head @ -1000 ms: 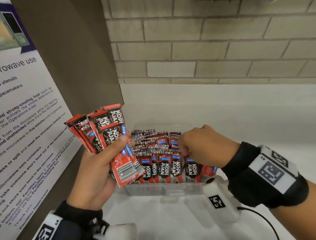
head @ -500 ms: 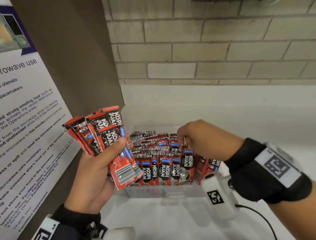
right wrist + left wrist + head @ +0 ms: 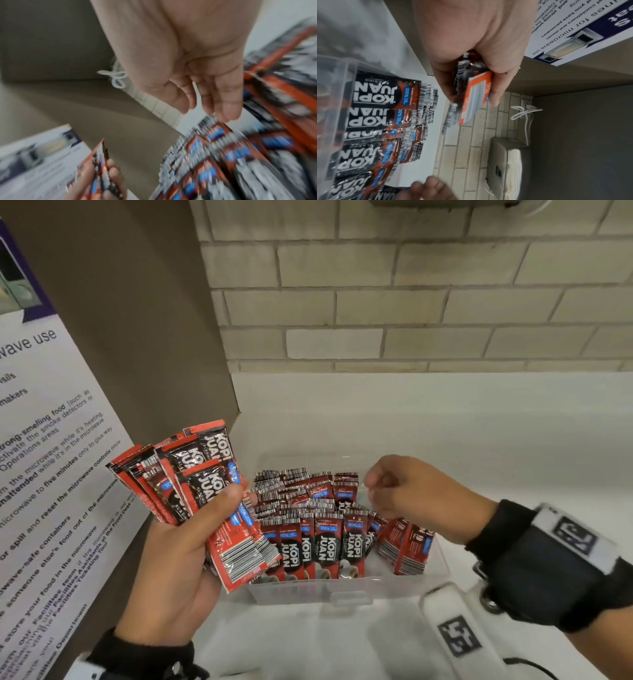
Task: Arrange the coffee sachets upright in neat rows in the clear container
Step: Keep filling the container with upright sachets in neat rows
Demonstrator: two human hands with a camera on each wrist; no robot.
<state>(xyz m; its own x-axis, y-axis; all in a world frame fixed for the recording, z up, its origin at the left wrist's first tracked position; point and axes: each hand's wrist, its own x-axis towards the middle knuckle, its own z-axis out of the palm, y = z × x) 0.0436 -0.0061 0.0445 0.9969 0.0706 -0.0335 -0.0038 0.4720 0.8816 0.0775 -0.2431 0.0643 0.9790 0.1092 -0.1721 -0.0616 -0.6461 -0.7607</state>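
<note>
A clear plastic container [image 3: 342, 589] on the white counter holds several rows of red and black coffee sachets [image 3: 325, 546], standing upright with the front row facing me. A few sachets [image 3: 407, 542] at its right end lean over. My left hand [image 3: 191, 542] grips a fanned bundle of sachets [image 3: 205, 484] left of the container, thumb across the front. My right hand [image 3: 380, 487] hovers just above the rows, blurred, fingers relaxed and holding nothing. The right wrist view shows those fingers [image 3: 223, 102] loose above the sachets [image 3: 223, 162]. In the left wrist view my left hand [image 3: 479, 60] clamps the bundle [image 3: 471, 97].
A brown cabinet side with a microwave-use poster [image 3: 44, 474] stands close on the left. A brick wall [image 3: 411, 302] rises behind the white counter [image 3: 496, 440]. The left wrist view shows a white cable [image 3: 525, 111] and a grey dispenser [image 3: 508, 162] on the wall.
My right hand has let go of a sachet in the front row and lifted up and to the right, empty. The left hand and its bundle have hardly moved.
</note>
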